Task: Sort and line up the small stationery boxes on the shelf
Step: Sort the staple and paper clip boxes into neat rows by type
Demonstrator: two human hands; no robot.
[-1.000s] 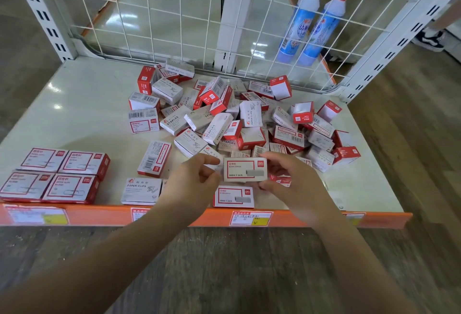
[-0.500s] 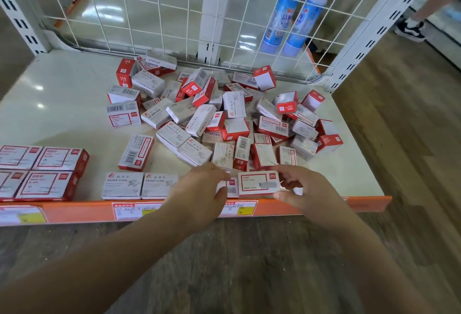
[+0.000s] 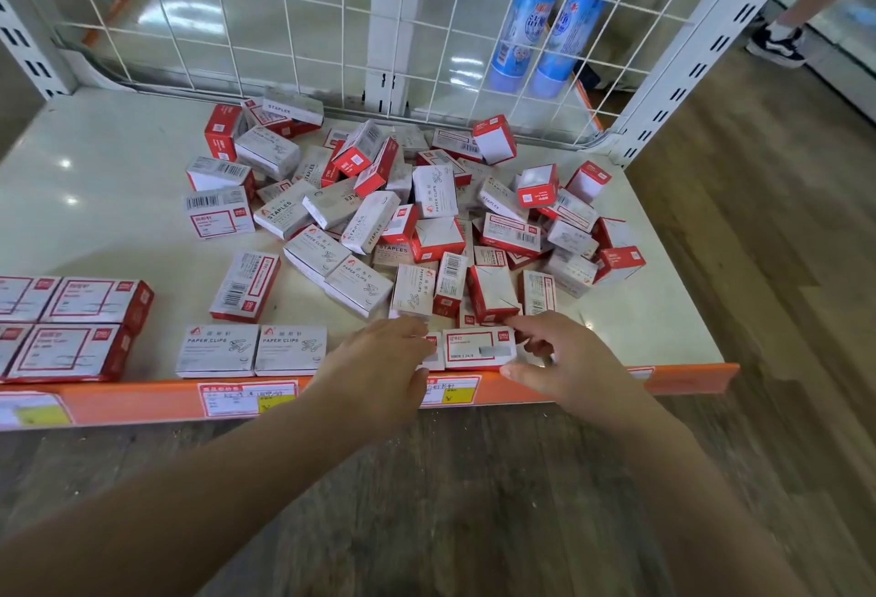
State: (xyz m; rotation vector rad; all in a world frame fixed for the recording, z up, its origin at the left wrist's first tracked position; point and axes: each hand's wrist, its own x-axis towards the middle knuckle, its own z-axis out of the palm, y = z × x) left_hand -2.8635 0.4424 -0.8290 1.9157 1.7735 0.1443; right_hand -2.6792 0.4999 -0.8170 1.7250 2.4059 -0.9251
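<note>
Red-framed box (image 3: 478, 349) flat, long axis along shelf edge (image 3: 616, 383).

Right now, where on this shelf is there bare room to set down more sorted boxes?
Bare shelf lies left of the jumbled pile, behind the red-framed boxes. A smaller patch sits front right, between the right hand and the shelf corner. The centre is crowded, and the front edge is filled by the paper-clip boxes and both hands.
</note>
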